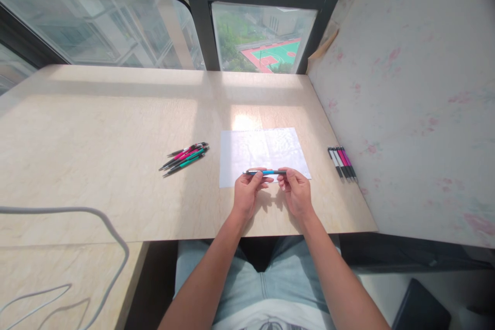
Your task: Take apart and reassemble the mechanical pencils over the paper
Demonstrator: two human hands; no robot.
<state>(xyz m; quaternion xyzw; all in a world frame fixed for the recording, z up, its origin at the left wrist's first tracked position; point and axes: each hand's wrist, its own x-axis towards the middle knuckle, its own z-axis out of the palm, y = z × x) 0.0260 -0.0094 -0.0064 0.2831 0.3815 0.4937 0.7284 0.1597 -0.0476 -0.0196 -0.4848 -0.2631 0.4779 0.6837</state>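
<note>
A blue and black pen [267, 172] lies level between my two hands, above the near edge of a white sheet of paper [259, 147]. My left hand [247, 191] pinches its left end, thumb on top. At the other end, the thumb and fingers of my right hand [297, 191] are closed on the dark part. To the left of the paper rests a loose bunch of pens [185, 157] in pink, green, white and black. Several more pens [342, 163], white, pink and purple with black ends, lie side by side at the right.
The pale wooden table [116, 124] runs back to a window with a dark frame [207, 31]. A flowered wall [410, 113] bounds its right side. A grey cable [112, 227] loops over the near left, where a lower wooden surface [96, 278] adjoins.
</note>
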